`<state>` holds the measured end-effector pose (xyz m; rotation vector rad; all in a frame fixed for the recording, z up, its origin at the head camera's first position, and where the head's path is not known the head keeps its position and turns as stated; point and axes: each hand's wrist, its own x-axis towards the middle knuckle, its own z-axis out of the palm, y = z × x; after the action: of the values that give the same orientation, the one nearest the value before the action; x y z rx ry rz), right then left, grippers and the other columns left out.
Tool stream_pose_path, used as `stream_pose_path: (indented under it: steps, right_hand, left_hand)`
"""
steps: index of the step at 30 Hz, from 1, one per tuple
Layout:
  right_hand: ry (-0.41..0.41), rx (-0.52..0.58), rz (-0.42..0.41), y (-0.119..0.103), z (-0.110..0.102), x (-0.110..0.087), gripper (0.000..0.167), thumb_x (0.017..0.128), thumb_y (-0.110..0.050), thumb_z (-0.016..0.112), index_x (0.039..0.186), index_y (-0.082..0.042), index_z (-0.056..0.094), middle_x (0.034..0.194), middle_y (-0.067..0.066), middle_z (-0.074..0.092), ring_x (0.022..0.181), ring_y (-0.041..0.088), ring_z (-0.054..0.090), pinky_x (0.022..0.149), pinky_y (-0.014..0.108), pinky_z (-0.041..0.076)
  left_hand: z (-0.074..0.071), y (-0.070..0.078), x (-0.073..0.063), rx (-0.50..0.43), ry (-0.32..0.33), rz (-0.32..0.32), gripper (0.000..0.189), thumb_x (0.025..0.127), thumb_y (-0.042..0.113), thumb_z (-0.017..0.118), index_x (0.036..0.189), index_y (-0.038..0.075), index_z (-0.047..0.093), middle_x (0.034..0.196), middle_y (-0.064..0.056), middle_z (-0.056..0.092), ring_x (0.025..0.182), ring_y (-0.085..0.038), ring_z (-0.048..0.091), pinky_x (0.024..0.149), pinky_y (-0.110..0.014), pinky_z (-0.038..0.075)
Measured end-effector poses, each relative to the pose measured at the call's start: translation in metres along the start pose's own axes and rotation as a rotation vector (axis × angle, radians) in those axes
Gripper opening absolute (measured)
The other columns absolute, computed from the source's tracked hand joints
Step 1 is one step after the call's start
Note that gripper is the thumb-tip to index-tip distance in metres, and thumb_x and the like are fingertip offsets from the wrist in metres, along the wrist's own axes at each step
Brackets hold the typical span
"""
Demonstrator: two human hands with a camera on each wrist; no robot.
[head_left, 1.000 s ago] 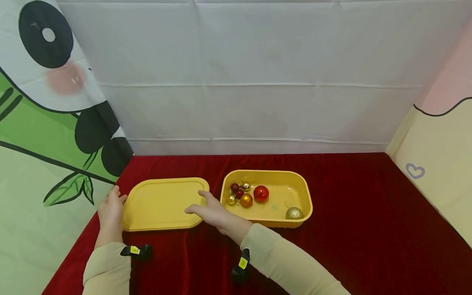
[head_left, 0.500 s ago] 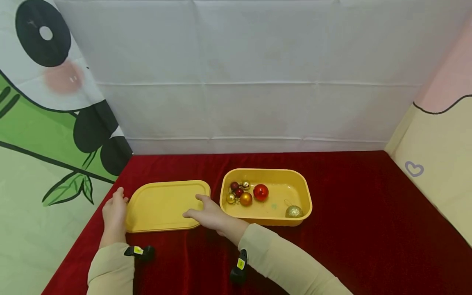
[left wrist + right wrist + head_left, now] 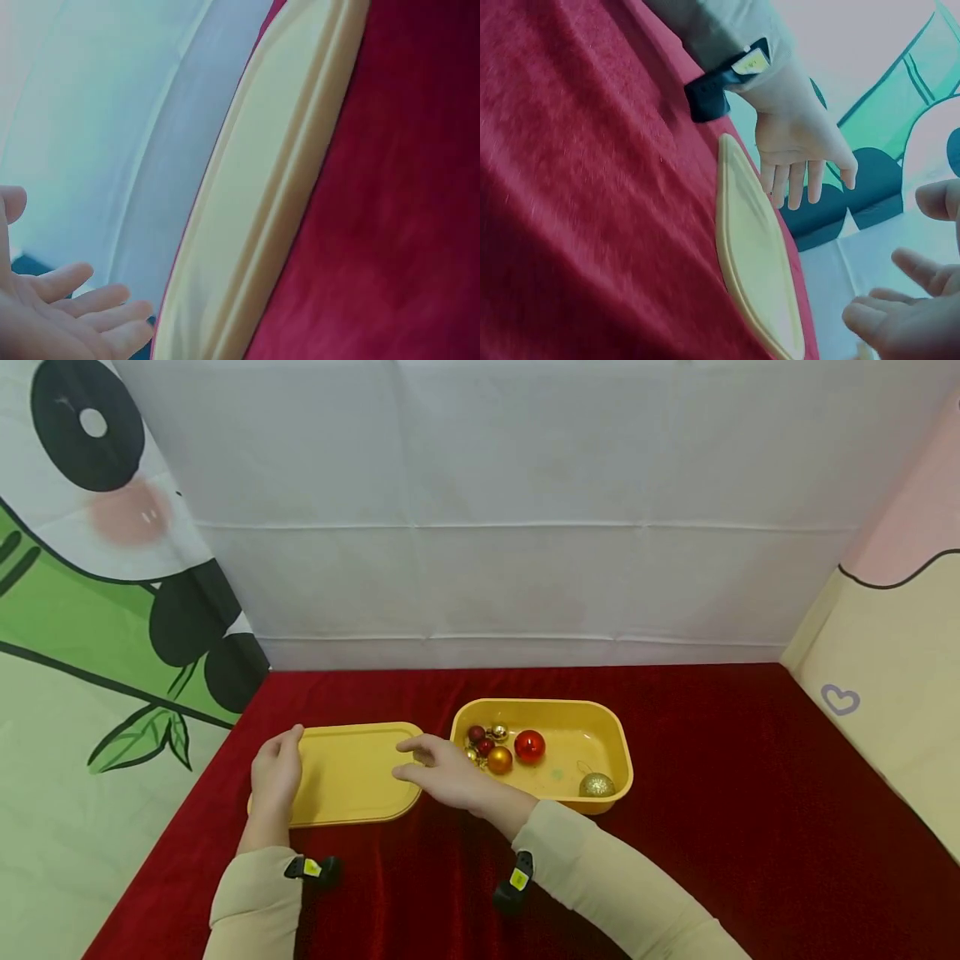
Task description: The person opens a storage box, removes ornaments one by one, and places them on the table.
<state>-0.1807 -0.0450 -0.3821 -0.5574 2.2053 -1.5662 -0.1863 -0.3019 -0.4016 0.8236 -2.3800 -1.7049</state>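
Yellow lid (image 3: 348,774) lies beneath left hand (image 3: 276,774), near right hand (image 3: 450,775).

Soft, even light fills the head view; a small glint marks the red ball (image 3: 529,747), and faint shadow dims the left of the yellow lid (image 3: 352,772). Both wrist views (bluish in cast) look soft.

Lid (image 3: 348,781) left of the box (image 3: 566,718), baubles (image 3: 529,747) inside, cloth (image 3: 720,802) beneath both
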Motion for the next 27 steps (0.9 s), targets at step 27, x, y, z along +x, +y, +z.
stream_pose_path:
  steps: [27]
  right_hand:
    - [0.133, -0.091, -0.068, 0.032, -0.088, -0.041, 0.034, 0.093, -0.020, 0.059, 0.121, 0.000, 0.060, 0.123, 0.019, 0.061, 0.106, 0.029, 0.063, 0.087, 0.035, 0.052]
  left_hand:
    - [0.120, 0.027, -0.057, -0.071, -0.515, 0.223, 0.051, 0.098, 0.030, 0.049, 0.139, 0.000, 0.042, 0.140, -0.022, 0.046, 0.124, -0.038, 0.050, 0.099, -0.047, 0.046]
